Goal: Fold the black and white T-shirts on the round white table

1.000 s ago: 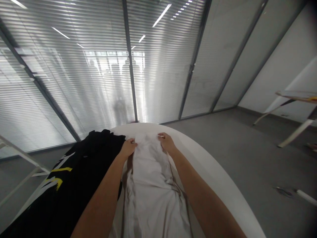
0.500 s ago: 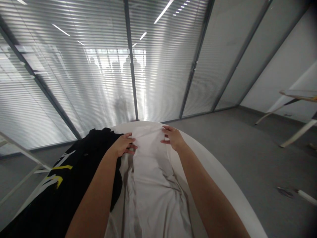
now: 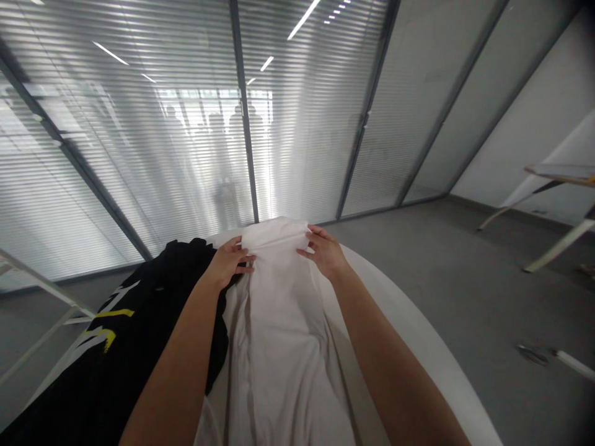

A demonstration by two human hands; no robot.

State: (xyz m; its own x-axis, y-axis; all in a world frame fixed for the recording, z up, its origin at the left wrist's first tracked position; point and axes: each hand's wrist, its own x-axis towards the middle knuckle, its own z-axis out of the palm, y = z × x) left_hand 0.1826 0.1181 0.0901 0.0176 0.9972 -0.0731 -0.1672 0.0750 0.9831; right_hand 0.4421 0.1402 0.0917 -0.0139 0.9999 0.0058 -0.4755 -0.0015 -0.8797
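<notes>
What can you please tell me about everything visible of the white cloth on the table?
The white cloth is plain, soft-looking fabric, laid in a long strip along the white table, between the person's forearms. Lengthwise folds run down its left side, and soft creases cross its nearer part. The left hand and right hand touch opposite sides of its far end, which appears slightly raised. Its near end runs out of the picture, so its full shape cannot be told.
</notes>
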